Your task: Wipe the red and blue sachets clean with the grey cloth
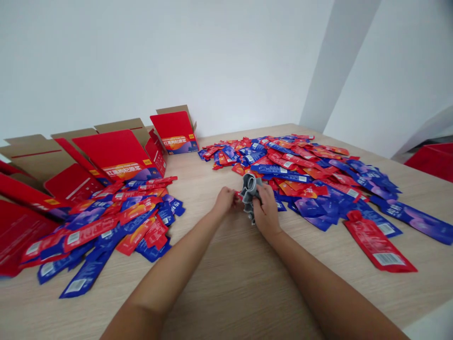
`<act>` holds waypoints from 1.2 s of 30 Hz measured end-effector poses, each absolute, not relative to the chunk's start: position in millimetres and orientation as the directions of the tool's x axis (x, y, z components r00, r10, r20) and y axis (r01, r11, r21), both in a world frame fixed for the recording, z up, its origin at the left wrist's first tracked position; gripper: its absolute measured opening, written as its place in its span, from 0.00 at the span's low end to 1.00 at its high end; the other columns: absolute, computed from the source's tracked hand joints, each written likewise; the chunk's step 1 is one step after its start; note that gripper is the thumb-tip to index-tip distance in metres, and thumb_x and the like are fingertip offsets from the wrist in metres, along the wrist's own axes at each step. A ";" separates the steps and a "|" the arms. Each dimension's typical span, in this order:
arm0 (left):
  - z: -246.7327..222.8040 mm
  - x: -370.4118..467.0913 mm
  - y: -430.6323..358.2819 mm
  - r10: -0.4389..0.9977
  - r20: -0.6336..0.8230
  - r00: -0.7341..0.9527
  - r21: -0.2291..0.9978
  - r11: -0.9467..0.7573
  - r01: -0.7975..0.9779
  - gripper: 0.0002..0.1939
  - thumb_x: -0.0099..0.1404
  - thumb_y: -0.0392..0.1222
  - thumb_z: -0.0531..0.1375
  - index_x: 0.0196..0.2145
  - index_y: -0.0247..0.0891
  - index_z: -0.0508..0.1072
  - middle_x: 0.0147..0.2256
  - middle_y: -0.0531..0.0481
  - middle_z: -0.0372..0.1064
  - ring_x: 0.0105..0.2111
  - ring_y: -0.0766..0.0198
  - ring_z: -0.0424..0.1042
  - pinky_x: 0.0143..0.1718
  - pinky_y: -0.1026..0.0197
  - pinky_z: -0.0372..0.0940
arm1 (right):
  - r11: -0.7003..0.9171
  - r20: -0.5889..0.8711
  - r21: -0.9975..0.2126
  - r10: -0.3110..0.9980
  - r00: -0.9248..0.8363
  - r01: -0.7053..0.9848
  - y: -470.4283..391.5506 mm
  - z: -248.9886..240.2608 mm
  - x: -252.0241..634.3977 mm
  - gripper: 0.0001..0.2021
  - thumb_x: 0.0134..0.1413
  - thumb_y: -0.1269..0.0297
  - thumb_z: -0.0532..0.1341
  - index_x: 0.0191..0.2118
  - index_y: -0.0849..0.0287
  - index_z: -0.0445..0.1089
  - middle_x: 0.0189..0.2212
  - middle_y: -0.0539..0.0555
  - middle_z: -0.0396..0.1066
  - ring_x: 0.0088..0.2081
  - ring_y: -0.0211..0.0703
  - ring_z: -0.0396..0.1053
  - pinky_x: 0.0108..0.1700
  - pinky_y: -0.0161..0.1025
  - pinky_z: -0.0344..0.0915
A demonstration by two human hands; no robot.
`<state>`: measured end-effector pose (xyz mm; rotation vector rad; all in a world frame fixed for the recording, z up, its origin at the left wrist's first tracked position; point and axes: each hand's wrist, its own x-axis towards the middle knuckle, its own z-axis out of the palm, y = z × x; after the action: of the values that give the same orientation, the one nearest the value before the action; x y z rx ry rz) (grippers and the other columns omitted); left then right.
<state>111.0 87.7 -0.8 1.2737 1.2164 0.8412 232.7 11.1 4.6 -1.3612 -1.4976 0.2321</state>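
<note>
"Forearms [184, 262] nearest us are stretching over our worktop [219, 288]; what are we gripping?"

"Our right hand [268, 208] is clamping a grey folded bundle [249, 187] near the larger sachet pile [283, 170]; our left hand [225, 201], fingers together, is pinching a red piece [237, 194] beside the bundle."

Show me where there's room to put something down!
Bare table shows between the forearms, and between the left packet pile and the left hand. It's crowded at the right packet pile and beside the boxes.
</note>
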 end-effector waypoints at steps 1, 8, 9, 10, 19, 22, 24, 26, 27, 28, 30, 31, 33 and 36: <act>0.9 93.4 79.4 0.961 -0.206 0.183 0.974 0.182 0.138 0.07 0.53 0.37 0.53 0.20 0.38 0.59 0.15 0.56 0.60 0.14 0.72 0.58 0.15 0.70 0.52 | 0.317 0.533 -0.735 0.817 0.221 0.600 12.5 3.4 233.2 0.18 0.53 0.72 0.46 0.46 0.60 0.66 0.44 0.58 0.62 0.48 0.44 0.61 0.52 0.42 0.59; 0.3 -1.1 -7.0 0.921 -0.370 0.119 0.927 0.375 -0.020 0.11 0.44 0.37 0.59 0.26 0.39 0.59 0.16 0.55 0.66 0.12 0.72 0.59 0.11 0.72 0.50 | 0.377 0.451 -0.628 0.889 -0.077 0.681 -1.2 2.6 206.7 0.20 0.52 0.74 0.48 0.50 0.59 0.65 0.48 0.58 0.62 0.48 0.43 0.62 0.51 0.41 0.61; -0.7 -5.6 -15.4 0.905 -0.399 0.149 0.914 0.406 -0.023 0.11 0.44 0.38 0.59 0.28 0.38 0.61 0.15 0.55 0.66 0.12 0.72 0.59 0.11 0.72 0.50 | 0.432 0.423 -0.571 0.884 -0.200 0.698 -9.2 3.7 195.5 0.21 0.52 0.74 0.49 0.51 0.59 0.64 0.50 0.58 0.61 0.50 0.43 0.61 0.52 0.41 0.60; -1.5 -8.3 -21.6 0.891 -0.418 0.176 0.904 0.427 -0.014 0.12 0.44 0.38 0.59 0.29 0.38 0.62 0.15 0.55 0.66 0.11 0.72 0.58 0.10 0.72 0.49 | 0.485 0.379 -0.514 0.869 -0.319 0.708 -17.7 4.8 183.9 0.21 0.52 0.73 0.49 0.52 0.59 0.64 0.51 0.59 0.60 0.51 0.44 0.60 0.52 0.42 0.60; -1.3 -21.3 -20.9 0.801 -0.511 0.310 0.855 0.511 0.090 0.14 0.43 0.40 0.58 0.32 0.36 0.66 0.13 0.58 0.64 0.08 0.74 0.53 0.08 0.73 0.44 | 0.315 0.042 -0.225 0.949 -0.314 0.922 -20.0 9.3 173.0 0.22 0.54 0.73 0.49 0.55 0.59 0.63 0.55 0.61 0.58 0.52 0.49 0.60 0.49 0.42 0.62; -0.7 -25.1 -17.2 0.768 -0.542 0.341 0.838 0.523 0.156 0.14 0.45 0.40 0.58 0.33 0.36 0.67 0.12 0.58 0.63 0.08 0.75 0.51 0.09 0.73 0.41 | 0.337 0.047 -0.217 0.941 -0.336 0.916 -24.9 10.1 171.5 0.22 0.54 0.72 0.49 0.56 0.59 0.62 0.54 0.62 0.58 0.51 0.50 0.60 0.48 0.42 0.63; 0.3 -25.7 -15.6 0.755 -0.556 0.347 0.831 0.515 0.212 0.13 0.45 0.40 0.57 0.32 0.36 0.68 0.11 0.59 0.61 0.07 0.74 0.50 0.09 0.73 0.40 | 0.442 0.038 -0.248 0.894 -0.447 0.862 -35.8 10.5 159.5 0.23 0.55 0.70 0.50 0.57 0.57 0.61 0.55 0.61 0.58 0.51 0.50 0.59 0.46 0.41 0.63; 2.0 -25.7 -15.0 0.757 -0.559 0.338 0.829 0.505 0.240 0.12 0.45 0.39 0.56 0.31 0.36 0.68 0.11 0.59 0.61 0.07 0.74 0.49 0.08 0.72 0.39 | 0.495 0.016 -0.275 0.859 -0.511 0.824 -42.7 11.4 149.6 0.23 0.55 0.69 0.51 0.57 0.56 0.60 0.54 0.60 0.59 0.51 0.50 0.60 0.45 0.40 0.64; 2.9 -25.7 -15.0 0.761 -0.557 0.334 0.831 0.502 0.241 0.12 0.45 0.39 0.56 0.31 0.36 0.68 0.11 0.59 0.60 0.07 0.74 0.49 0.08 0.72 0.38 | 0.496 0.011 -0.280 0.858 -0.514 0.822 -42.6 12.0 148.3 0.22 0.55 0.69 0.51 0.56 0.56 0.61 0.54 0.59 0.58 0.51 0.49 0.60 0.44 0.40 0.64; 3.8 -25.8 -15.1 0.763 -0.554 0.335 0.833 0.502 0.235 0.13 0.45 0.39 0.56 0.31 0.36 0.68 0.11 0.59 0.60 0.07 0.75 0.48 0.08 0.72 0.38 | 0.476 0.012 -0.277 0.871 -0.492 0.835 -40.1 12.6 149.9 0.21 0.55 0.70 0.50 0.56 0.56 0.61 0.54 0.59 0.58 0.51 0.48 0.60 0.45 0.40 0.64; 5.4 -26.1 -15.6 0.760 -0.552 0.343 0.834 0.506 0.221 0.13 0.45 0.40 0.56 0.32 0.36 0.68 0.12 0.59 0.61 0.07 0.75 0.47 0.08 0.72 0.37 | 0.393 0.016 -0.241 0.916 -0.402 0.887 -31.1 13.7 159.0 0.20 0.56 0.71 0.49 0.54 0.57 0.63 0.54 0.60 0.58 0.49 0.47 0.62 0.45 0.40 0.63; 6.0 -26.1 -15.8 0.758 -0.553 0.345 0.833 0.508 0.219 0.14 0.44 0.40 0.57 0.32 0.36 0.68 0.12 0.59 0.61 0.07 0.75 0.47 0.08 0.72 0.37 | 0.347 0.019 -0.211 0.936 -0.352 0.914 -26.9 14.2 164.2 0.20 0.56 0.72 0.48 0.53 0.58 0.63 0.53 0.60 0.59 0.49 0.47 0.62 0.45 0.40 0.63; 6.9 -26.0 -15.9 0.756 -0.556 0.345 0.831 0.509 0.224 0.13 0.44 0.41 0.57 0.31 0.36 0.68 0.12 0.59 0.61 0.07 0.76 0.46 0.08 0.72 0.37 | 0.290 0.013 -0.156 0.956 -0.292 0.944 -24.0 15.1 169.8 0.20 0.55 0.72 0.48 0.53 0.59 0.64 0.52 0.62 0.60 0.48 0.48 0.62 0.44 0.40 0.64; 6.8 -24.4 -15.7 0.759 -0.553 0.344 0.833 0.499 0.238 0.12 0.45 0.41 0.56 0.31 0.37 0.68 0.11 0.60 0.60 0.07 0.76 0.46 0.08 0.72 0.37 | 0.359 -0.007 -0.141 0.932 -0.363 0.923 -34.7 16.3 160.4 0.21 0.56 0.71 0.48 0.55 0.58 0.62 0.52 0.62 0.59 0.48 0.49 0.62 0.39 0.40 0.65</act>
<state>-24.4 -15.7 6.8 1.0385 1.2123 0.4317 160.4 -34.7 16.3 -1.7284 -2.5278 0.1859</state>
